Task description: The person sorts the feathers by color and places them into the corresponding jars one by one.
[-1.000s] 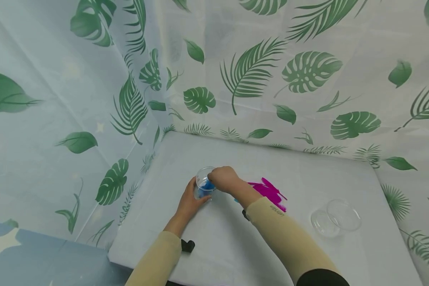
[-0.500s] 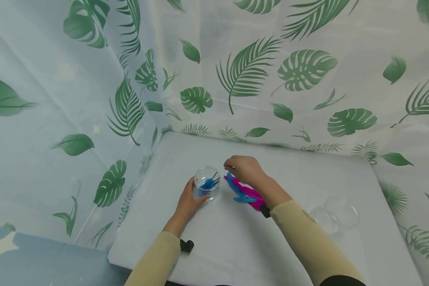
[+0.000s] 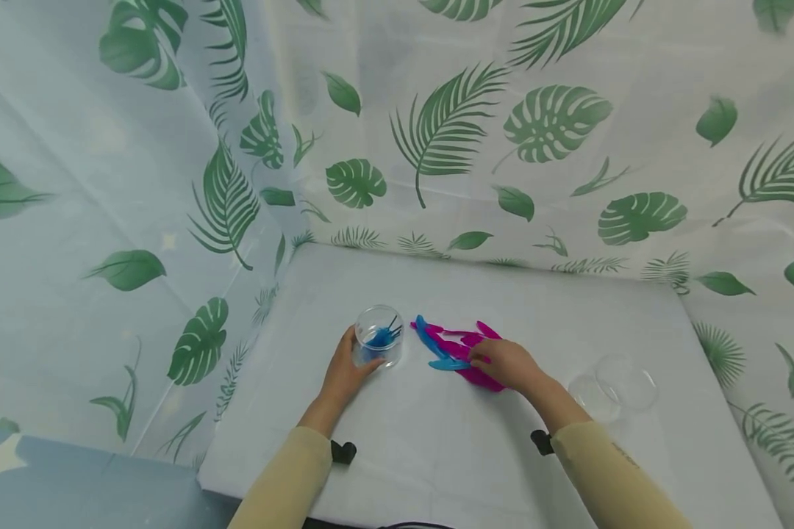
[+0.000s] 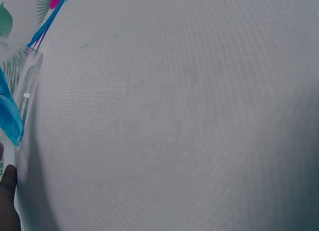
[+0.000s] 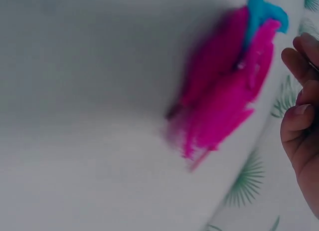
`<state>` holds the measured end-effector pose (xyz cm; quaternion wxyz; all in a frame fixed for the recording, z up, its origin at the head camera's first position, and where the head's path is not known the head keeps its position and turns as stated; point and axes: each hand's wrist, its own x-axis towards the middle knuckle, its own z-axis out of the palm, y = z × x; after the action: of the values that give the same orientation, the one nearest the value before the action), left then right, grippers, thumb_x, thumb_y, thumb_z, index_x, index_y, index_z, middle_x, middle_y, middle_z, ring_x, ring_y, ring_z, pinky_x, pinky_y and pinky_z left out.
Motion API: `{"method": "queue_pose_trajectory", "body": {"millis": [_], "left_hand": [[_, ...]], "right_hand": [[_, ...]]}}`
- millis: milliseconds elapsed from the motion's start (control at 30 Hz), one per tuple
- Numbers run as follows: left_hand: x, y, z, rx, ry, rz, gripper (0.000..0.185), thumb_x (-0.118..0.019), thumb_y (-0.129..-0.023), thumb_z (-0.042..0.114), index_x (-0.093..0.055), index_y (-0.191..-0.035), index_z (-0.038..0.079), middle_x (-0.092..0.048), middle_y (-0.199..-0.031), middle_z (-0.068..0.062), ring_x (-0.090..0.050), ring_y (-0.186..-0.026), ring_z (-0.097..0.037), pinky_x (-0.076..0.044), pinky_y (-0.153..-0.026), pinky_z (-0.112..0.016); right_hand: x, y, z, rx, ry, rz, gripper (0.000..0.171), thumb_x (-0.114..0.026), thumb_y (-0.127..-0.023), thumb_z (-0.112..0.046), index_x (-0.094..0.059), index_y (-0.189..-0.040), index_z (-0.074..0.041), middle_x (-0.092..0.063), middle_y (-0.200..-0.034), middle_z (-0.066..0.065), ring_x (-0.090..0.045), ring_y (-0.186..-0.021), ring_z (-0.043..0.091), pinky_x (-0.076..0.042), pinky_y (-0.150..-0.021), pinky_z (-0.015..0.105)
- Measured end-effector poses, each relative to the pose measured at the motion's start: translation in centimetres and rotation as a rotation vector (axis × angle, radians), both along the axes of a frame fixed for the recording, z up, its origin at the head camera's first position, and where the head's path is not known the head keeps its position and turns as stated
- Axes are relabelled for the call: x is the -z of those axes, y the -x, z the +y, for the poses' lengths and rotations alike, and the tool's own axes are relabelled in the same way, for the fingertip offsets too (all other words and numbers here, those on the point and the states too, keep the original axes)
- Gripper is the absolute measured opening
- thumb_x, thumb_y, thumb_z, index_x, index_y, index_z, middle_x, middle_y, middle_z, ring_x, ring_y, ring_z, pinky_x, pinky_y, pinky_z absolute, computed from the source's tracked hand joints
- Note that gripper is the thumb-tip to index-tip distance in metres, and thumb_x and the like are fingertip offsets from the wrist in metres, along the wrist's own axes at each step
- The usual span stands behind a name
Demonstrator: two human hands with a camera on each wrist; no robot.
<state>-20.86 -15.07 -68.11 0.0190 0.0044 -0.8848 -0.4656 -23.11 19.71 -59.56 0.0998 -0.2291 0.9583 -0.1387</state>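
Observation:
My left hand [image 3: 344,373] grips the side of a clear cup [image 3: 393,355] on the white table, thumb in front. Inside the cup are blue feathers [image 3: 378,339], their dark quills pointing up at the right. In the left wrist view one blue feather [image 4: 9,114] shows through the cup wall. Right of the cup lies a loose pile of pink feathers [image 3: 484,380] with two blue feathers [image 3: 448,364] along its left side. Over the pile's right part, my right hand [image 3: 512,365] has its fingertips at the pink feathers. The right wrist view shows its fingers bent and slightly apart.
Two more clear containers [image 3: 595,394] stand close together at the right of the white table [image 3: 430,455]. Leaf-printed sheets [image 3: 450,147] hang behind the table and on its left. A dark cable [image 3: 413,524] shows at the near edge.
My right hand has left the cup, passed over the left end of the feather pile and moved right and nearer onto the pink feathers. My left hand keeps its grip on the cup.

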Motion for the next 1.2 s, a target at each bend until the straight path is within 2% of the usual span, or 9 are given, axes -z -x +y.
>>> {"method": "queue_pose_trajectory", "body": {"millis": [100, 200, 433, 633, 767, 867, 1033, 1100, 1200], "left_hand": [[0.2, 0.1, 0.0, -0.007, -0.003, 0.006, 0.099, -0.077, -0.077, 0.058, -0.025, -0.154, 0.023, -0.042, -0.154, -0.01, -0.039, -0.144, -0.031, -0.031, -0.117, -0.054], [0.3, 0.3, 0.1, -0.007, -0.008, 0.013, 0.099, -0.077, -0.077, 0.057, -0.026, -0.154, 0.022, -0.043, -0.154, -0.01, -0.039, -0.144, -0.031, -0.031, -0.118, -0.052], [0.1, 0.3, 0.2, -0.004, -0.023, 0.017, 0.1, -0.078, -0.076, 0.056, -0.026, -0.154, 0.02, -0.044, -0.153, -0.011, -0.04, -0.143, -0.031, -0.031, -0.118, -0.053], [0.0, 0.3, 0.2, -0.007, -0.01, -0.002, 0.1, -0.078, -0.076, 0.057, -0.026, -0.154, 0.023, -0.042, -0.154, -0.008, -0.039, -0.144, -0.029, -0.031, -0.118, -0.052], [0.2, 0.2, 0.1, -0.013, -0.001, 0.0, 0.1, -0.077, -0.076, 0.059, -0.026, -0.154, 0.024, -0.042, -0.154, -0.008, -0.039, -0.144, -0.029, -0.031, -0.118, -0.052], [0.3, 0.2, 0.1, -0.021, 0.0, -0.006, 0.1, -0.078, -0.076, 0.058, -0.026, -0.154, 0.024, -0.042, -0.154, -0.008, -0.039, -0.144, -0.03, -0.031, -0.117, -0.053], [0.3, 0.0, 0.1, -0.023, 0.001, -0.013, 0.099, -0.078, -0.077, 0.056, -0.026, -0.154, 0.023, -0.042, -0.155, -0.009, -0.038, -0.144, -0.031, -0.031, -0.117, -0.054], [0.3, 0.0, 0.1, -0.024, 0.003, -0.012, 0.099, -0.078, -0.077, 0.055, -0.026, -0.154, 0.023, -0.042, -0.154, -0.009, -0.039, -0.144, -0.031, -0.032, -0.117, -0.054], [0.4, 0.0, 0.1, -0.017, -0.001, -0.008, 0.098, -0.079, -0.077, 0.052, -0.026, -0.154, 0.022, -0.042, -0.154, -0.01, -0.039, -0.144, -0.032, -0.032, -0.117, -0.055]], "right_hand": [[1.2, -0.7, 0.0, -0.003, -0.025, -0.015, 0.022, -0.076, -0.087, -0.026, -0.075, -0.107, -0.018, -0.074, -0.105, -0.002, -0.068, -0.105, 0.024, -0.055, -0.093, 0.048], [1.9, -1.1, 0.1, 0.009, -0.062, 0.013, 0.028, -0.077, -0.086, -0.025, -0.074, -0.112, -0.017, -0.073, -0.106, 0.0, -0.067, -0.105, 0.025, -0.055, -0.091, 0.049], [3.1, -1.2, 0.7, 0.004, -0.137, 0.07, 0.036, -0.077, -0.086, -0.025, -0.07, -0.121, -0.016, -0.069, -0.111, 0.002, -0.066, -0.105, 0.024, -0.057, -0.086, 0.046], [3.6, -1.1, 0.4, -0.011, -0.16, 0.092, 0.045, -0.079, -0.084, -0.027, -0.067, -0.127, -0.019, -0.064, -0.116, 0.003, -0.065, -0.102, 0.024, -0.059, -0.081, 0.042], [4.1, -0.9, -0.1, -0.056, -0.207, 0.147, 0.045, -0.081, -0.081, -0.027, -0.067, -0.123, -0.018, -0.062, -0.108, 0.003, -0.064, -0.09, 0.019, -0.058, -0.069, 0.034], [4.6, -0.7, -0.6, -0.087, -0.246, 0.163, 0.046, -0.087, -0.074, -0.024, -0.066, -0.115, -0.016, -0.06, -0.101, 0.003, -0.061, -0.083, 0.016, -0.055, -0.065, 0.03], [4.8, -0.7, -1.2, -0.102, -0.269, 0.174, 0.055, -0.095, -0.061, -0.023, -0.063, -0.106, -0.015, -0.061, -0.097, 0.003, -0.061, -0.087, 0.017, -0.055, -0.066, 0.031], [4.8, -0.7, -1.3, -0.107, -0.279, 0.196, 0.051, -0.094, -0.063, -0.023, -0.063, -0.103, -0.015, -0.061, -0.093, 0.002, -0.06, -0.085, 0.016, -0.054, -0.063, 0.029], [4.5, -0.7, -1.2, -0.101, -0.269, 0.212, 0.037, -0.088, -0.072, -0.022, -0.064, -0.101, -0.017, -0.06, -0.088, 0.0, -0.058, -0.078, 0.014, -0.052, -0.059, 0.028]]}}
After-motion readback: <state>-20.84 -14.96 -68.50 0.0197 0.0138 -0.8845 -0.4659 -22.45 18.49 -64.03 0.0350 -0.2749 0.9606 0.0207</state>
